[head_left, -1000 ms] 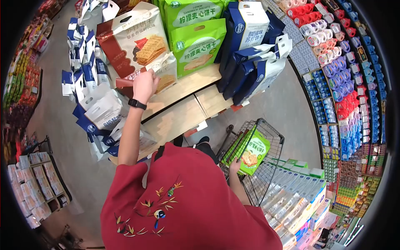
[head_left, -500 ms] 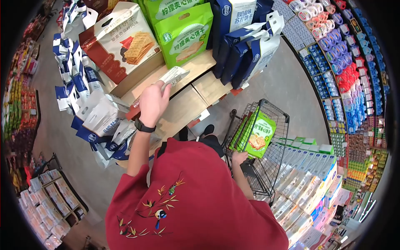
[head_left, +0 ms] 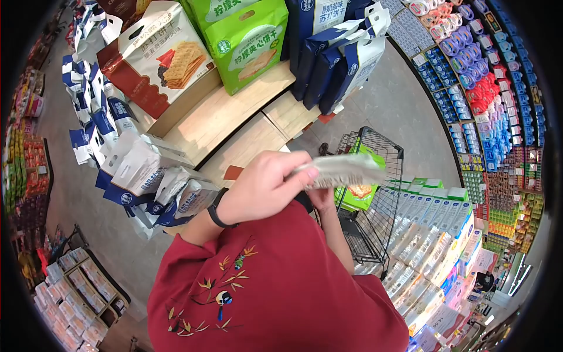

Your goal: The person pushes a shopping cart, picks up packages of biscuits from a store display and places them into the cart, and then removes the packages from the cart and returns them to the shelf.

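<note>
My left hand (head_left: 272, 179), a watch at its wrist, is closed on one end of a flat, pale packet (head_left: 343, 169) with printed lettering, smeared by motion. The packet reaches out over the edge of a black wire shopping cart (head_left: 394, 199). Just below it is my right hand (head_left: 321, 200), its fingers partly hidden by the packet; whether it grips anything I cannot tell. Inside the cart lies a green biscuit bag (head_left: 370, 196), partly covered by the packet.
A wooden display shelf (head_left: 234, 120) ahead carries a brown-and-cream cracker bag (head_left: 167, 56), a green biscuit bag (head_left: 249, 47) and blue-and-white bags (head_left: 346, 64). Boxed goods (head_left: 431, 234) are stacked right of the cart. More stocked shelving (head_left: 495, 111) curves along the right side.
My left hand has carried the pale packet from the wooden shelf rightward to the cart. My right hand has moved up and left, away from the green bag's lower edge.
</note>
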Available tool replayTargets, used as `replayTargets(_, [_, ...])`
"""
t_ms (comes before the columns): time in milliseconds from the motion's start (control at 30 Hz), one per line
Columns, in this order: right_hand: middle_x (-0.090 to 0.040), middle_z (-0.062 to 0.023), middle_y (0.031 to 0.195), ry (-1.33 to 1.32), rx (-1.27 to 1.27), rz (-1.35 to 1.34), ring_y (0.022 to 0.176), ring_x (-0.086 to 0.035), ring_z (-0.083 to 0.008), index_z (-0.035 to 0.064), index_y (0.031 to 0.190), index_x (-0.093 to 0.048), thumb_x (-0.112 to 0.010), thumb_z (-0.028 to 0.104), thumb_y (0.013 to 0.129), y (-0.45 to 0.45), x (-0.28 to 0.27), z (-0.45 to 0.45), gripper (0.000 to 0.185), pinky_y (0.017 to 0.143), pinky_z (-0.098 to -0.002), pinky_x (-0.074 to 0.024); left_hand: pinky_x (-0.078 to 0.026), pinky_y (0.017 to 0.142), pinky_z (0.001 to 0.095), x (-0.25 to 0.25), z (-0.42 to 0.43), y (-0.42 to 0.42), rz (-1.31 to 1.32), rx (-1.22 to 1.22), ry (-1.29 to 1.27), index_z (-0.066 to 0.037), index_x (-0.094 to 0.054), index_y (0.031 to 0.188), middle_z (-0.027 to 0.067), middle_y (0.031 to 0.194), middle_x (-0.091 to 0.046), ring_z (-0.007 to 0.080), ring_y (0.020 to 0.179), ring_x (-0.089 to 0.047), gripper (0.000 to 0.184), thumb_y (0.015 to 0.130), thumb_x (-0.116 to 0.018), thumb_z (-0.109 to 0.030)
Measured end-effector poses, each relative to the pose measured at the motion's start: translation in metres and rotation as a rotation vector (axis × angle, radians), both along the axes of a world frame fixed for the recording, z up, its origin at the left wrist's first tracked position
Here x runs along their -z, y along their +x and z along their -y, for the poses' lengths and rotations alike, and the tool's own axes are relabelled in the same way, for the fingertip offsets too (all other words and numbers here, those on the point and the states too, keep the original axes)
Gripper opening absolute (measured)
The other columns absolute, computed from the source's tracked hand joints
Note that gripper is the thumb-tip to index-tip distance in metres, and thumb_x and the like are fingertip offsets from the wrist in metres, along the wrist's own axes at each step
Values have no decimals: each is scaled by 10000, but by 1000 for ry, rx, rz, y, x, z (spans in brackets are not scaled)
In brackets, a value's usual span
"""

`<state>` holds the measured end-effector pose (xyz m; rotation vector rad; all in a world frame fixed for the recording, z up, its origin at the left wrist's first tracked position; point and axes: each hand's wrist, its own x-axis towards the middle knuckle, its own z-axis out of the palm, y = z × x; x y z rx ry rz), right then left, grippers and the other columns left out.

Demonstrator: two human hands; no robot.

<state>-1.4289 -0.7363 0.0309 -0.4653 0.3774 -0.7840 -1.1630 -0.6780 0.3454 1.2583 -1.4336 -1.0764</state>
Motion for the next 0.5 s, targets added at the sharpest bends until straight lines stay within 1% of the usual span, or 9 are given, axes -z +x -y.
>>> replayTargets(33, [-367,-103,1544,-34,13,-9,1406,-365,-290,134,1492,-369,-594,538,912,2,-17,5,742,1167,-542,-272,-394,556,299,-3,-1,-3,-90,38,-32,-15,-608,828,82,613,-522,167,543,-451,213,972,-563,-165])
replayTargets(67, [-404,-98,1522,25,56,-67,1393,-389,-292,139,1458,-430,-715,521,816,-2,-29,8,799,1169,-541,-280,-388,557,268,-4,-1,-4,-110,52,-63,-20,-613,835,12,613,-528,114,555,-452,214,987,-545,-154])
replayTargets(167, [-467,-45,1479,17,113,56,1373,-423,-260,144,1453,-439,-872,473,640,-20,-35,10,978,1153,-519,-331,-423,583,318,-10,5,4,-72,15,83,-1,-604,860,95,677,-592,177,596,-563,218,973,-568,-185])
replayTargets(200, [-512,-51,1438,35,67,88,1328,-479,-280,127,1451,-435,-865,427,682,-43,-7,10,931,1115,-517,-386,-407,575,283,-9,10,4,-157,-52,89,-14,-615,872,49,665,-552,96,600,-512,218,978,-571,-199])
replayTargets(233, [-519,-58,1430,31,66,34,1311,-495,-293,124,1449,-436,-855,412,700,-50,-3,13,906,1109,-518,-391,-394,573,242,0,16,8,-163,-91,71,-20,-622,889,2,665,-536,56,607,-479,226,994,-559,-210])
replayTargets(300, [-534,-74,1414,30,61,-74,1277,-528,-319,117,1445,-436,-837,383,736,-59,2,13,857,1098,-521,-401,-348,558,207,11,28,11,-349,-138,187,-41,-615,942,-51,684,-480,28,619,-427,223,1016,-539,-236])
replayTargets(333, [-542,-104,1399,23,97,-105,1251,-548,-339,100,1437,-435,-802,324,781,-44,-27,10,784,1082,-518,-418,-355,571,204,20,35,15,-369,-151,163,-30,-614,957,-48,701,-498,33,620,-433,221,1016,-540,-230])
replayTargets(400, [-545,-121,1391,80,151,-104,1261,-542,-324,67,1442,-414,-742,251,835,-38,-25,8,714,1081,-503,-425,-408,653,205,37,45,18,-396,-192,153,10,-608,1027,-27,785,-547,52,676,-483,236,1016,-540,-216])
replayTargets(500, [-536,-148,1395,116,166,-143,1270,-536,-316,14,1436,-401,-688,168,865,-36,-28,9,657,1101,-485,-409,-450,745,217,68,60,18,-314,-206,117,29,-592,1109,-2,860,-579,65,767,-533,263,1006,-563,-212])
